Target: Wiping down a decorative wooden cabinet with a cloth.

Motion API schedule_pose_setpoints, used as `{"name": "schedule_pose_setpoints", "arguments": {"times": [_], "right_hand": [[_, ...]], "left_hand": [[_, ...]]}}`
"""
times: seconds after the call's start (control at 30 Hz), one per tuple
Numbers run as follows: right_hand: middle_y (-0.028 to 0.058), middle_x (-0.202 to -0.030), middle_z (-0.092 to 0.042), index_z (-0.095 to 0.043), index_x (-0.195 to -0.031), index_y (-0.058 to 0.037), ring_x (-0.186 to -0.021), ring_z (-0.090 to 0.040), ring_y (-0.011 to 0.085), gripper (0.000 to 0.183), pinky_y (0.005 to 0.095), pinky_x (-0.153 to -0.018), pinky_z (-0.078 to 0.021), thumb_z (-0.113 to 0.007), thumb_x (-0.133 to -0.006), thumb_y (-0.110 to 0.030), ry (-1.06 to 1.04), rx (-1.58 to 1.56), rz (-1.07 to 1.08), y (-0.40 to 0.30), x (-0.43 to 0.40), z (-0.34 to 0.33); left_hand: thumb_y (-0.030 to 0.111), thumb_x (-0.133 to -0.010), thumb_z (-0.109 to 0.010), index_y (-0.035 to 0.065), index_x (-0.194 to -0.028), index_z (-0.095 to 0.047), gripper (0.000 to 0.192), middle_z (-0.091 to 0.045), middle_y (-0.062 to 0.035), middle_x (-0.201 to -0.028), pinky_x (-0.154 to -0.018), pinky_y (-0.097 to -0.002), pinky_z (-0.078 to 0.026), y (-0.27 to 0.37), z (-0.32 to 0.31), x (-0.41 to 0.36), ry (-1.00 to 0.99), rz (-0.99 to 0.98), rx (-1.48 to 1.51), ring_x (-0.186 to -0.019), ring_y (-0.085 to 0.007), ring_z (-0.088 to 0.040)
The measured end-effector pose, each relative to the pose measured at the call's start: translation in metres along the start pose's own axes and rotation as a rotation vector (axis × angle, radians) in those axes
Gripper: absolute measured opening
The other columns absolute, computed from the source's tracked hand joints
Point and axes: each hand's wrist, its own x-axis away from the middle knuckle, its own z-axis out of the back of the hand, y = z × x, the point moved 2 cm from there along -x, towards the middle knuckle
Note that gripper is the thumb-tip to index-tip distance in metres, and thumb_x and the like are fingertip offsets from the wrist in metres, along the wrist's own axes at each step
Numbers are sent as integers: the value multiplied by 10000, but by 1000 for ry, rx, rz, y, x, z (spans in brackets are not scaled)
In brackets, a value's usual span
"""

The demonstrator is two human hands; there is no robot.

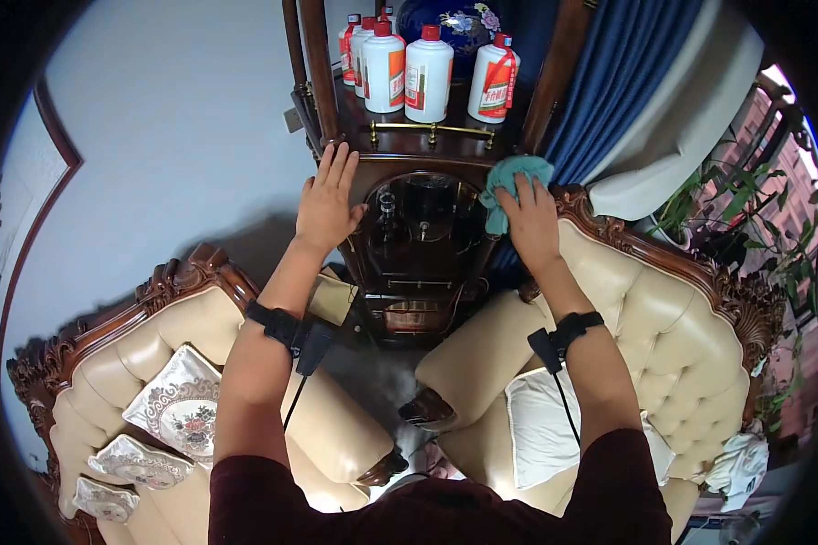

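Observation:
In front of me stands a dark wooden display cabinet with an oval glass door. My left hand rests flat against its left front edge, fingers stretched upward and thumb out to the side. My right hand presses a crumpled green cloth against the cabinet's right front corner post. On the shelf above, several white bottles with red caps stand upright behind a low brass rail. A dark blue floral vase is partly hidden behind them.
Cream tufted leather sofas with carved wooden frames flank the cabinet, one on the left and one on the right. Patterned cushions lie on the left sofa. A blue curtain hangs right of the cabinet, and leafy plants grow beyond it.

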Motion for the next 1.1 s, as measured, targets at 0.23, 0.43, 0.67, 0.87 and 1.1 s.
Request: {"name": "schedule_pose_setpoints", "arguments": {"times": [0.23, 0.43, 0.67, 0.87, 1.1], "right_hand": [[196, -1194, -538, -605, -1132, -103, -1054, -512, 389, 404, 452, -899, -443, -634, -734, -45, 114, -213, -258, 31, 38, -14], [140, -1185, -541, -613, -1140, -145, -1054, -519, 366, 368, 463, -894, -451, -589, -778, -81, 346, -287, -37, -21, -43, 21], [96, -1191, -525, -605, -1090, -163, -1072, -516, 301, 300, 422, -894, -448, -578, -793, -130, 167, -192, 67, -6, -11, -23], [85, -1155, -541, -597, -989, -147, -1062, -526, 289, 200, 418, -875, -448, -579, -790, -144, -29, -204, 5, 20, 54, -47], [124, -1169, -536, -629, -1069, -140, -1052, -518, 333, 352, 439, -858, -436, -586, -740, -23, 214, -439, -89, 39, 15, 24]], "left_hand": [[314, -766, -736, 89, -1490, -257, 897, -236, -91, -1558, -1046, -450, -401, 5, 5, -7, -67, 32, 7, -1453, -267, -194], [324, -766, -742, 110, -1513, -203, 946, -199, -68, -1578, -1062, -445, -389, 6, 11, -10, -144, 84, -87, -1457, -247, -186], [332, -766, -745, 139, -1526, -165, 975, -153, -34, -1596, -1085, -430, -378, 10, 20, -18, -343, 133, -215, -1461, -227, -179], [318, -763, -748, 133, -1531, -140, 996, -130, -53, -1600, -1097, -401, -377, 17, 17, -21, -382, 137, -162, -1461, -234, -180], [292, -763, -754, 129, -1530, -138, 998, -117, -64, -1601, -1147, -352, -313, 15, 20, -21, -374, 187, -151, -1465, -237, -162]]}}
